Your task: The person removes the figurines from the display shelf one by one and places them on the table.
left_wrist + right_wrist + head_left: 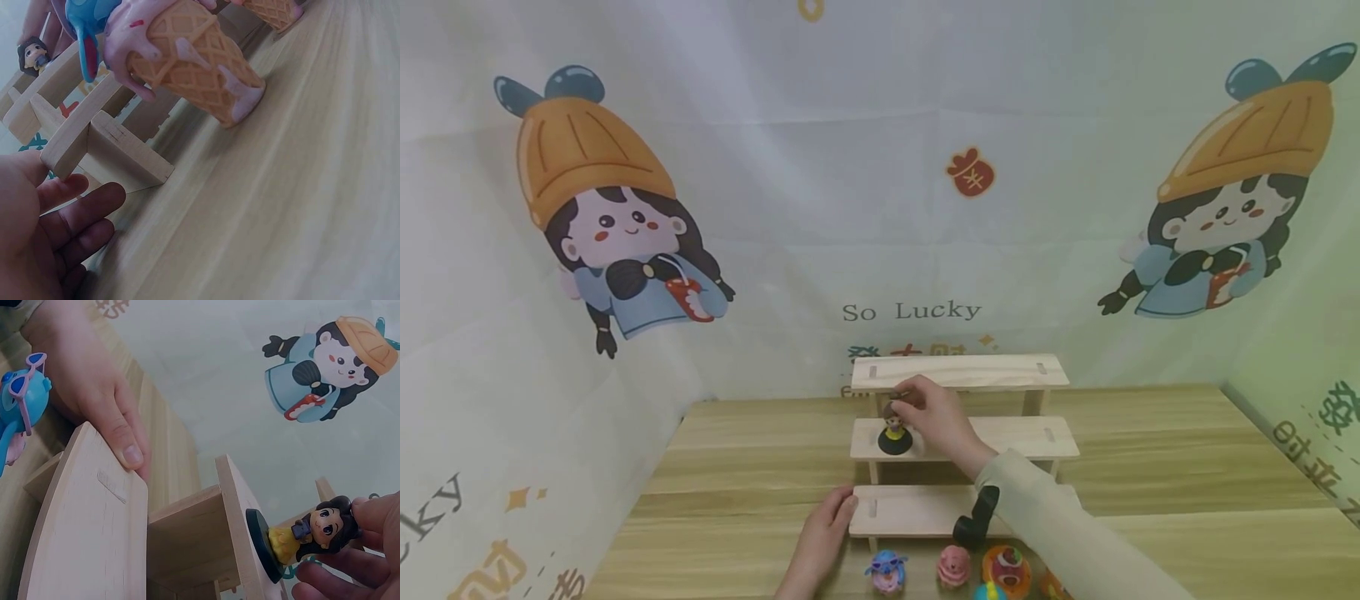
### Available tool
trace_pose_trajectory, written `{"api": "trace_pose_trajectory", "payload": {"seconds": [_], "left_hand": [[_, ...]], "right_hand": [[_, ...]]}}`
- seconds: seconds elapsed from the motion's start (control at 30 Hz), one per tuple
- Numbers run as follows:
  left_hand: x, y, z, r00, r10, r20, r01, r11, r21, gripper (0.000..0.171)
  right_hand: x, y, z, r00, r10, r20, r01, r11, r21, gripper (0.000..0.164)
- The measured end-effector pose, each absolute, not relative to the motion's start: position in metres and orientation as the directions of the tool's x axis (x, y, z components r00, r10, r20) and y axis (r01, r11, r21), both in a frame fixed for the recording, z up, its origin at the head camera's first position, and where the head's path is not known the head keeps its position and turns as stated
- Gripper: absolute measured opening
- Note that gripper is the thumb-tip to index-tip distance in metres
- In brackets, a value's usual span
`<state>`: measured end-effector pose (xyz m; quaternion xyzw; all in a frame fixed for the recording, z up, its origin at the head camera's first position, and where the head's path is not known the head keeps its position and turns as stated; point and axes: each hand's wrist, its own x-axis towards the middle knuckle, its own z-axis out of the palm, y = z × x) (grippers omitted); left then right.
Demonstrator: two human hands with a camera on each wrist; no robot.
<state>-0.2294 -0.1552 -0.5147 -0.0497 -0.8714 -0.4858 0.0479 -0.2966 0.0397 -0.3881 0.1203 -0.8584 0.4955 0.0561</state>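
A three-step wooden display stand (917, 512) stands on the table. My right hand (938, 417) pinches a small doll figurine (894, 425) by the top of its dark-haired head. The figurine has a yellow skirt and a round black base (263, 545), which is at the left part of the middle step (992, 435). At the left end of the lowest step, my left hand (823, 533) touches the board's edge; its thumb (130, 450) lies along that edge. The other fingers (87, 212) of this hand extend loosely below the board in the left wrist view.
In front of the stand are a blue character figure with sunglasses (887, 571) on an ice-cream cone (194, 59), a pink figure (953, 567), an orange round toy (1007, 571) and a partly visible turquoise toy (990, 592). A printed cloth (820, 208) hangs behind the table.
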Motion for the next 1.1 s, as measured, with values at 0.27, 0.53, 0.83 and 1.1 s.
{"api": "trace_pose_trajectory", "payload": {"seconds": [0.27,0.53,0.83,1.1], "left_hand": [[-0.230,-0.155,-0.514,-0.991,0.039,0.128,0.130,0.527,0.840,0.041],[-0.229,-0.155,-0.515,-0.990,0.047,0.132,0.136,0.528,0.838,0.042],[-0.231,-0.154,-0.513,-0.993,0.040,0.111,0.115,0.522,0.845,0.044],[-0.231,-0.154,-0.514,-0.994,0.036,0.106,0.109,0.532,0.840,0.044]], "right_hand": [[-0.298,0.041,-0.389,-0.973,-0.140,0.184,-0.227,0.431,-0.873,0.017],[-0.296,0.044,-0.389,-0.975,-0.130,0.179,-0.219,0.440,-0.871,0.014],[-0.291,0.049,-0.387,-0.971,-0.146,0.187,-0.233,0.434,-0.870,0.015],[-0.285,0.052,-0.387,-0.972,-0.154,0.179,-0.232,0.472,-0.851,0.016]]}}
